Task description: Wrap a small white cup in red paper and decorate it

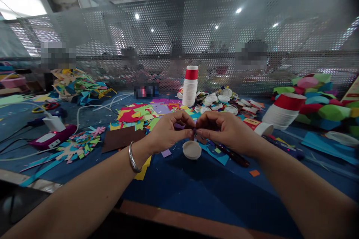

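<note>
No readable text, brand or number anywhere. Closest candidates: tipped paper cup (265,129) toward the right edge of the surface (174,185), red print with a pale yellow patch and small marks on it (too small to make out, could be lettering). Purple power strip (53,138) near the left edge has a white panel on top with faint marks (blurred, can't tell if letters or sockets).
</note>
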A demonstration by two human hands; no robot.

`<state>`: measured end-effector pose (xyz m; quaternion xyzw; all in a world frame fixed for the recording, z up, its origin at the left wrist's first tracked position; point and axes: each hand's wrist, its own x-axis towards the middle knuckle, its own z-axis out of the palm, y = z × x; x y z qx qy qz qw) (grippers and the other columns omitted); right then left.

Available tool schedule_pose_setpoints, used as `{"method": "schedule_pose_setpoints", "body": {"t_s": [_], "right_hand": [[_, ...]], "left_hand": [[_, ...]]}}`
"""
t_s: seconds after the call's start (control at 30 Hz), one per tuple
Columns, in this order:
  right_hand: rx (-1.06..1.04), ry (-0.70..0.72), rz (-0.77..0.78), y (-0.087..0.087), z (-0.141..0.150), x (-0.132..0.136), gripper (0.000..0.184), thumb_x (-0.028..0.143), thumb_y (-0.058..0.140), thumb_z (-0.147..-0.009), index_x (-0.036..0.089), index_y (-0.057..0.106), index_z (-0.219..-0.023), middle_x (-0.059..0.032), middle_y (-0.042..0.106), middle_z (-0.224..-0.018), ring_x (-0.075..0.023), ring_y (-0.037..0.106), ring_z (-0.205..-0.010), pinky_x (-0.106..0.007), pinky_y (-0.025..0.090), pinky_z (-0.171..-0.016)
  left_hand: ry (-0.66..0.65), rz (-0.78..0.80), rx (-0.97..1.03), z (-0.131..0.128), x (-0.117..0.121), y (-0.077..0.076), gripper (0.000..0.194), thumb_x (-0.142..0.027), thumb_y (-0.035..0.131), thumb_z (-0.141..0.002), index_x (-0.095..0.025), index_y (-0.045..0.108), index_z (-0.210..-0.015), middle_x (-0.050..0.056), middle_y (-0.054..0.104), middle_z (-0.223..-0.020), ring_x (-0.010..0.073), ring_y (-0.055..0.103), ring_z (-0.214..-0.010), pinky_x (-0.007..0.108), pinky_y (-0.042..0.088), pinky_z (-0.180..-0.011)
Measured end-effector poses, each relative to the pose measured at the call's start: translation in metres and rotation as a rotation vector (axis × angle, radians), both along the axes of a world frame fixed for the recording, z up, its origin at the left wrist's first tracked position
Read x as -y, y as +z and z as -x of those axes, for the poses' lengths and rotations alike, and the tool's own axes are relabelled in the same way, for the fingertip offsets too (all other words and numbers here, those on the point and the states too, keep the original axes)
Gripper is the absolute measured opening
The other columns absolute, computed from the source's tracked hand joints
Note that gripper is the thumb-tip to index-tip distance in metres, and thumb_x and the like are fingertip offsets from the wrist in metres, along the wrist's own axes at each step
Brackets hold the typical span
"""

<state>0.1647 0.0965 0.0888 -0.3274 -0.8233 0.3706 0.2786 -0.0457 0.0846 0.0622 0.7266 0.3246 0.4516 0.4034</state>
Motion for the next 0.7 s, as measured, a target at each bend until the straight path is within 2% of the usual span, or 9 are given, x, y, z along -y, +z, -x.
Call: {"method": "schedule_pose_setpoints", "body": {"t_s": [0.13,0.27,0.4,0.5,0.6,0.7], "right_hand": [[-0.011,-0.028,-0.005,0.008,0.000,0.003,0.021,0.041,0.060,-0.089,0.021,0.060,-0.092,-0.0010,0.069,-0.078,-0.0149,0.063,-0.068,-0.029,0.049,-0.064],[-0.004,-0.095,-0.045,0.011,-0.002,0.000,0.023,0.043,0.060,-0.090,0.021,0.061,-0.088,-0.0016,0.068,-0.079,-0.0152,0.062,-0.070,-0.029,0.048,-0.065],[-0.099,-0.084,0.117,0.007,-0.005,-0.004,0.021,0.040,0.068,-0.085,0.020,0.061,-0.087,-0.0005,0.065,-0.077,-0.0134,0.060,-0.068,-0.027,0.047,-0.064],[-0.203,-0.075,0.261,0.004,-0.007,-0.006,0.024,0.038,0.075,-0.079,0.019,0.061,-0.085,0.0006,0.063,-0.074,-0.0120,0.058,-0.065,-0.026,0.047,-0.062],[-0.280,-0.110,0.337,0.003,-0.010,-0.009,0.028,0.036,0.080,-0.073,0.018,0.062,-0.085,0.0007,0.062,-0.076,-0.0111,0.057,-0.066,-0.026,0.047,-0.063],[-0.294,-0.168,0.314,0.002,-0.013,-0.013,0.030,0.034,0.083,-0.069,0.018,0.064,-0.086,0.0003,0.061,-0.078,-0.0108,0.055,-0.067,-0.025,0.046,-0.063]], "left_hand": [[0.023,-0.045,-0.003,0.001,-0.001,-0.001,0.016,-0.020,0.069,-0.077,-0.018,0.060,-0.090,0.001,0.064,-0.086,0.0120,0.061,-0.077,0.027,0.052,-0.071],[0.088,-0.202,-0.058,0.002,-0.001,0.001,0.011,-0.016,0.066,-0.079,-0.018,0.061,-0.088,0.001,0.063,-0.084,0.0119,0.060,-0.078,0.028,0.051,-0.074],[0.155,-0.397,-0.156,0.001,0.003,0.004,0.010,-0.010,0.063,-0.080,-0.018,0.062,-0.086,0.002,0.062,-0.086,0.0138,0.059,-0.083,0.030,0.050,-0.078],[0.149,-0.481,-0.197,0.000,0.004,0.004,0.013,-0.008,0.061,-0.080,-0.019,0.062,-0.087,0.002,0.061,-0.090,0.0145,0.058,-0.087,0.030,0.050,-0.081],[0.134,-0.413,-0.173,0.003,0.001,0.001,0.031,-0.015,0.068,-0.077,-0.020,0.055,-0.105,0.004,0.060,-0.102,0.0166,0.059,-0.096,0.032,0.050,-0.088],[0.126,-0.202,-0.257,0.011,-0.006,-0.005,0.060,-0.033,0.079,-0.069,-0.020,0.048,-0.118,0.009,0.059,-0.113,0.0224,0.058,-0.103,0.039,0.049,-0.091]]}}
